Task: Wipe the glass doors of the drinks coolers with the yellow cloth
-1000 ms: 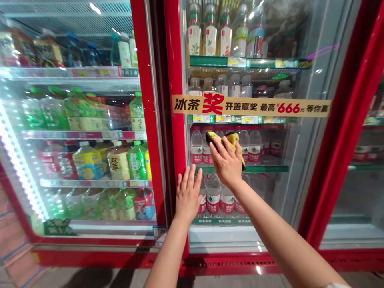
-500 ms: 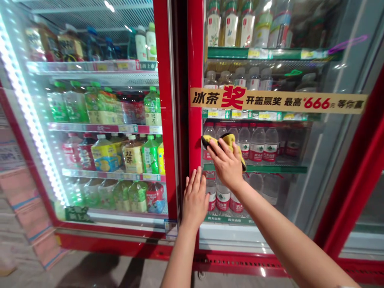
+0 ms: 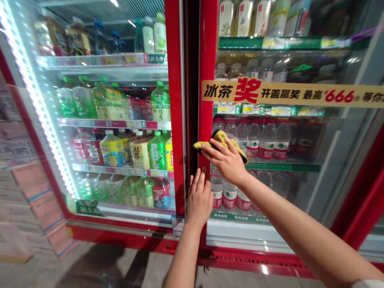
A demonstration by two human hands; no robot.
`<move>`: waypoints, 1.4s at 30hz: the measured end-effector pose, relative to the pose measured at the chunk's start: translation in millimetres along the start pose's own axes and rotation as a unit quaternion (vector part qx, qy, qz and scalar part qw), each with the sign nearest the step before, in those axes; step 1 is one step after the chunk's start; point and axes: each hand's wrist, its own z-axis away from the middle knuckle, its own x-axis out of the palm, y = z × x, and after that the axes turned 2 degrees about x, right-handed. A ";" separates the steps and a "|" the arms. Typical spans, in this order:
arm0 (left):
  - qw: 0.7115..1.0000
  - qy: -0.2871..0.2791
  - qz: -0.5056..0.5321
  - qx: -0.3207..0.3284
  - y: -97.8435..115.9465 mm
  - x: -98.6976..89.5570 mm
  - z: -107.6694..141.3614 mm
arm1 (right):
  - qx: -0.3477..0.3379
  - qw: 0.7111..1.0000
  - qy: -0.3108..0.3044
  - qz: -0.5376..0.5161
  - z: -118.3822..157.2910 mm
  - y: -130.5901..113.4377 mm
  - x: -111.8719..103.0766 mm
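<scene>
1. Right hand [image 3: 227, 160] presses a yellow cloth [image 3: 220, 140] flat against the glass door [image 3: 300, 180] of a drinks fridge, at the door's left edge, level with the row of water bottles [image 3: 261, 140].
2. Right fingers [image 3: 211, 147] extended and slightly spread on top of the cloth; they pin it to the glass rather than curl round it. Cloth's left corner overlaps the red door frame [image 3: 208, 60].
3. Left hand [image 3: 199, 198] just below the right one, palm flat on the red frame where the two doors meet. Its fingers straight, close together, holding nothing.
4. Yellow banner sticker [image 3: 294, 94] with red and black print crosses the glass above the cloth.
5. Left-hand fridge [image 3: 120, 132], brightly lit, shelves of green and yellow drink bottles; door shut.
</scene>
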 end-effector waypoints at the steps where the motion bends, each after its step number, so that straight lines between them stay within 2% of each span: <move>1: 1.000 0.005 -0.003 0.007 -0.3 -0.2 1.3 | -0.031 0.999 -0.008 -0.005 7.4 -3.0 0.8; 4: 1.000 0.014 -0.012 0.018 -0.9 1.4 5.3 | -0.088 0.995 -0.035 -0.020 16.0 -3.0 -0.9; 9: 1.000 0.012 -0.023 0.017 -1.8 7.4 9.5 | -0.001 1.000 -0.008 -0.009 -26.6 23.1 -11.5; 11: 0.999 0.018 -0.020 0.019 -3.0 8.7 10.9 | 0.020 1.000 0.007 -0.018 -33.1 25.4 -11.8; 14: 0.999 0.047 -0.009 0.007 -5.0 8.9 13.5 | -0.011 0.999 -0.004 -0.030 -9.4 9.1 -5.7; 17: 0.997 0.081 -0.010 -0.008 -5.5 7.4 15.3 | -0.069 0.996 -0.051 -0.022 27.1 -13.9 1.0; 19: 0.995 0.093 -0.016 -0.011 -4.6 5.8 15.1 | -0.082 0.994 -0.077 -0.017 35.6 -19.5 2.2; 21: 0.996 0.092 -0.021 -0.009 -2.9 4.3 13.8 | -0.073 0.994 -0.077 -0.012 23.2 -12.8 0.3; 27: 0.995 0.087 -0.042 0.006 -0.9 7.1 11.7 | 0.022 0.999 0.022 0.020 -66.6 43.3 -14.1; 29: 0.995 0.094 -0.044 0.006 -2.4 9.7 13.3 | 0.035 0.999 0.033 0.019 -76.7 52.0 -16.3; 32: 0.994 0.099 -0.041 -0.006 -4.8 13.1 17.5 | 0.009 1.000 0.015 0.013 -57.4 41.4 -13.3; 39: 0.989 0.131 -0.057 -0.044 -4.5 19.1 24.8 | -0.102 0.994 -0.036 -0.013 51.8 -33.3 13.8; 42: 0.989 0.129 -0.060 -0.043 -4.8 18.4 25.0 | -0.133 0.990 -0.038 -0.031 62.1 -39.7 17.9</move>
